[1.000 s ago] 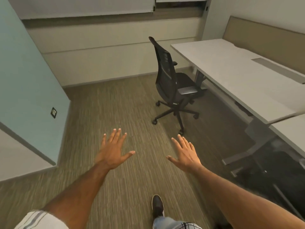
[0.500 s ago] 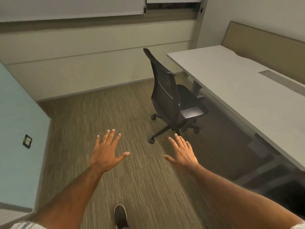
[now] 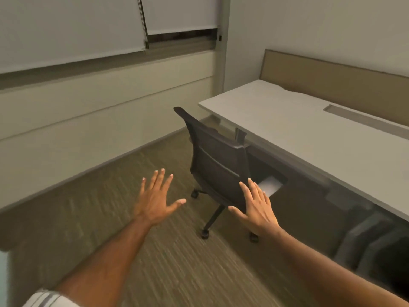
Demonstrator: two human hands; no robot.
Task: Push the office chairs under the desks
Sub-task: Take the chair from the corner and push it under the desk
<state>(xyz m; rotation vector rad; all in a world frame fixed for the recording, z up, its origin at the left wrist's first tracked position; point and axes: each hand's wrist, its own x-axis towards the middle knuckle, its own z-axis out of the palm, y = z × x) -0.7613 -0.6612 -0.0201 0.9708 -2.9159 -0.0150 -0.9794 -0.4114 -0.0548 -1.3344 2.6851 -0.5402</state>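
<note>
A black mesh-back office chair [image 3: 218, 165] on castors stands on the carpet just left of a long light-grey desk [image 3: 294, 127], its seat facing the desk and partly under the desk edge. My left hand [image 3: 156, 197] is stretched out flat with spread fingers, left of the chair back and apart from it. My right hand [image 3: 257, 204] is also flat with straight fingers, in front of the lower right of the chair back; whether it touches the chair I cannot tell.
A beige partition panel [image 3: 332, 85] runs along the desk's far side. A cream wall [image 3: 99, 120] with window blinds closes the room behind the chair. Desk legs and dark shapes [image 3: 365, 240] sit under the desk at right. Carpet [image 3: 110, 218] spreads left.
I have walked closer to the chair, which now looms larger and nearer. Both hands stayed flat and outstretched, and the right one now overlaps the chair back.
</note>
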